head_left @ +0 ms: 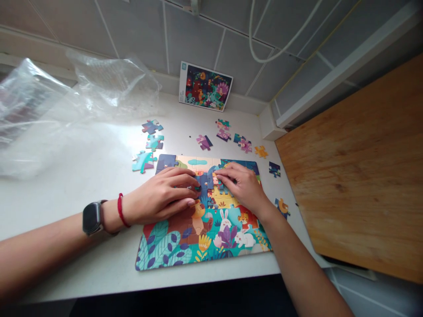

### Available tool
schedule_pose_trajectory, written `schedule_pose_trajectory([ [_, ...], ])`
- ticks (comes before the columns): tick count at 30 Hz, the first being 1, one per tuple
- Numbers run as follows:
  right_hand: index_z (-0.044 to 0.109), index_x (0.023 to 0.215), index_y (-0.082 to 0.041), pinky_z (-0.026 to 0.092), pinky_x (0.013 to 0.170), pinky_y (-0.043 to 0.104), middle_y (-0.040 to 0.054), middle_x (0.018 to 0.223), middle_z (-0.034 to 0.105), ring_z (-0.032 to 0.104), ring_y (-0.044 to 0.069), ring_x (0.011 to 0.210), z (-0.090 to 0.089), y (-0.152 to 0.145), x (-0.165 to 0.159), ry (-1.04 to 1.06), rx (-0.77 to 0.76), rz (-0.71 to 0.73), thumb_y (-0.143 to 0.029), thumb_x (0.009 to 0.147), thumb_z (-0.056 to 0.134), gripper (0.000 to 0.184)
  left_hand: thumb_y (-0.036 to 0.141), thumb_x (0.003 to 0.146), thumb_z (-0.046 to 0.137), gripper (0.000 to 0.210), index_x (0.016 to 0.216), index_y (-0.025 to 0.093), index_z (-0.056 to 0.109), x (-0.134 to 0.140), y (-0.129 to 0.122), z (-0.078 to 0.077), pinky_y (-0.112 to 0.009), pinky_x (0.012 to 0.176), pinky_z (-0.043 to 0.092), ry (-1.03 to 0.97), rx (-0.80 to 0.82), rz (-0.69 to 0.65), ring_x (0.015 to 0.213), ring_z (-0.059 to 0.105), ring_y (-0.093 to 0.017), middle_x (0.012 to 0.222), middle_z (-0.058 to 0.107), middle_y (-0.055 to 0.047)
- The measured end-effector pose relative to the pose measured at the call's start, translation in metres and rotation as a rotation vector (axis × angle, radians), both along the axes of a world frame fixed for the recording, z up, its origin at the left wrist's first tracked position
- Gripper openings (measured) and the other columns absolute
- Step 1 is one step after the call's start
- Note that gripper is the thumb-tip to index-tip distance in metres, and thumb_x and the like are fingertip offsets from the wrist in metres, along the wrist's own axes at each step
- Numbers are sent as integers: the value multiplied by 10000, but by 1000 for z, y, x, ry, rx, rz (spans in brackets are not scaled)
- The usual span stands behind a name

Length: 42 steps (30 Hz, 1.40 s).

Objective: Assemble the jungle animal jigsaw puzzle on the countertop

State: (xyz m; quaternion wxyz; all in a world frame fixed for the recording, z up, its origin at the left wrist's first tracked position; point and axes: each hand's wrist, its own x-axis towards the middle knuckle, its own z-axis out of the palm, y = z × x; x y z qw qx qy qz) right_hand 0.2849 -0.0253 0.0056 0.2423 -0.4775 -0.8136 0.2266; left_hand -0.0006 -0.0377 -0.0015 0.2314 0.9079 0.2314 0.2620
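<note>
A partly joined jigsaw puzzle (185, 257) with white rabbits, leaves and flowers lies on the white tabletop in front of me. My left hand (168, 191) rests flat on its left side, fingers stretched out, covering part of the picture. On the upper right of the puzzle, my right hand (243, 182) has its thumb and fingertips pinched on a puzzle piece (216, 180). The piece is partly hidden, and I cannot tell whether it is fully seated. Dark blue pieces (205, 179) show between the two hands.
Loose puzzle pieces lie beyond the puzzle, among them a teal one (144, 162), a purple one (205, 141) and an orange one (261, 152). A picture card (206, 86) leans on the tiled wall. Clear plastic wrapping (109, 88) spreads at left; a wooden board (360, 171) stands at right.
</note>
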Motion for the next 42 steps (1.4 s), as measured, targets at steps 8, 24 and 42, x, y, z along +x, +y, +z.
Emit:
schedule_pose_trajectory([
  [8, 796, 1130, -254, 564, 806, 339, 59, 989, 686, 664, 178, 854, 6, -5, 2, 119, 14, -54, -275, 1027, 615, 210, 293, 1067, 543, 241, 1152, 239, 762, -1, 0, 0, -449, 1056, 524, 14, 10, -6, 1240, 616, -275, 1280, 721, -83],
  [24, 787, 1060, -246, 524, 726, 336, 36, 916, 706, 642, 182, 799, 15, -5, 19, 147, 70, -184, -314, 1022, 614, 189, 212, 1053, 526, 228, 1110, 218, 746, -3, -1, 1, -445, 1041, 544, -38, 59, 9, 1248, 622, -274, 1187, 759, -78],
  [42, 794, 1014, -220, 551, 781, 338, 57, 960, 767, 702, 207, 878, 13, 0, 33, 194, 100, -243, -316, 998, 634, 188, 196, 1060, 450, 302, 821, 203, 634, -2, -3, 9, -364, 779, 523, -153, -22, 44, 853, 607, -224, 802, 658, -63],
])
